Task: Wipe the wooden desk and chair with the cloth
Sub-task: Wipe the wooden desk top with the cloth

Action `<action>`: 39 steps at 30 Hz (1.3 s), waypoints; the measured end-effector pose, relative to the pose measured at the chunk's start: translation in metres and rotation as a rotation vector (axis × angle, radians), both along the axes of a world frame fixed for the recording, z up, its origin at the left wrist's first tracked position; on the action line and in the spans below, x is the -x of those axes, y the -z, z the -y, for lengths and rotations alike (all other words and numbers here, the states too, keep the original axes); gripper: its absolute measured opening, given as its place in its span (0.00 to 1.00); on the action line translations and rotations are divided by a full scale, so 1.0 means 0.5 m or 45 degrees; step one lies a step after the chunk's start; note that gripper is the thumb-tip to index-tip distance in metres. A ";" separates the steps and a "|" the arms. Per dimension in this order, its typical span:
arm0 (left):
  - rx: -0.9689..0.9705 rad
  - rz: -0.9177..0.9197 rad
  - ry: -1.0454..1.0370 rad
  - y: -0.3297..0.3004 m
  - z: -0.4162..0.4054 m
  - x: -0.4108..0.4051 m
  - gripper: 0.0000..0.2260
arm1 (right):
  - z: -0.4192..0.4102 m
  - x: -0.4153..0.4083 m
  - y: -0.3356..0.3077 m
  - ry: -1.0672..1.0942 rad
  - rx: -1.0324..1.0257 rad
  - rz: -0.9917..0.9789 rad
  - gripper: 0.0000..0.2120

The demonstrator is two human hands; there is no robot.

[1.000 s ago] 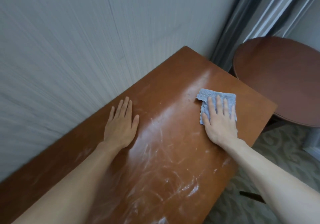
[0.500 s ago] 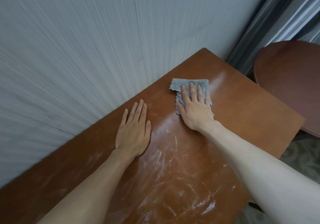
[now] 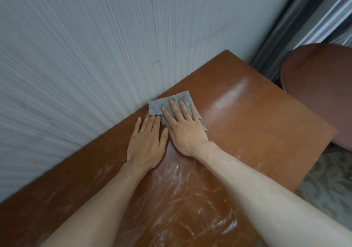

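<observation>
Two hands lie flat on one wooden desk [image 3: 257,132]: the left hand [image 3: 147,142] and the right hand [image 3: 185,132]. One grey cloth [image 3: 162,103] sits under the right fingers. One round table [image 3: 320,90] stands beyond the fingertips, to the right.

Desk [image 3: 257,132]: reddish-brown wood, glossy, smeared with whitish streaks near the front. Cloth [image 3: 167,103]: grey, nubbly fabric, matt. Wall [image 3: 95,56]: pale, finely ribbed, matt. Round table [image 3: 320,86]: darker wood, smooth, satin sheen. Carpet [image 3: 327,189]: patterned, matt.
</observation>
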State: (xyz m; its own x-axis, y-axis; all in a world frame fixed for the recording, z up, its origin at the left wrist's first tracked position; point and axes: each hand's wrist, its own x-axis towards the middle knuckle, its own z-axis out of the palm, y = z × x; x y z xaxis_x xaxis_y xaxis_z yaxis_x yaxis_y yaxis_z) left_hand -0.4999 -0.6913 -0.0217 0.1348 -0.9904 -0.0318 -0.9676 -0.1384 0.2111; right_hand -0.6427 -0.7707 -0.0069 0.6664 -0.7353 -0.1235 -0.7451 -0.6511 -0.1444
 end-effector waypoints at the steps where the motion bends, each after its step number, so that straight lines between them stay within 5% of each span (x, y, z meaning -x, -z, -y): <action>1: 0.014 -0.008 0.001 0.000 -0.001 0.000 0.33 | -0.017 0.005 0.003 -0.014 0.011 -0.010 0.29; 10: 0.003 -0.046 0.001 0.004 -0.003 -0.003 0.33 | -0.058 0.080 0.015 0.331 0.044 -0.020 0.30; 24: -0.039 -0.011 0.024 -0.001 -0.004 -0.004 0.35 | -0.097 0.426 0.021 0.923 0.133 -0.169 0.32; 31: -0.048 0.005 0.020 -0.001 -0.002 -0.005 0.37 | -0.109 0.542 0.020 1.098 0.130 -0.129 0.34; 39: -0.041 0.019 0.016 0.002 -0.002 -0.004 0.35 | -0.223 0.463 0.025 1.006 0.151 -0.143 0.32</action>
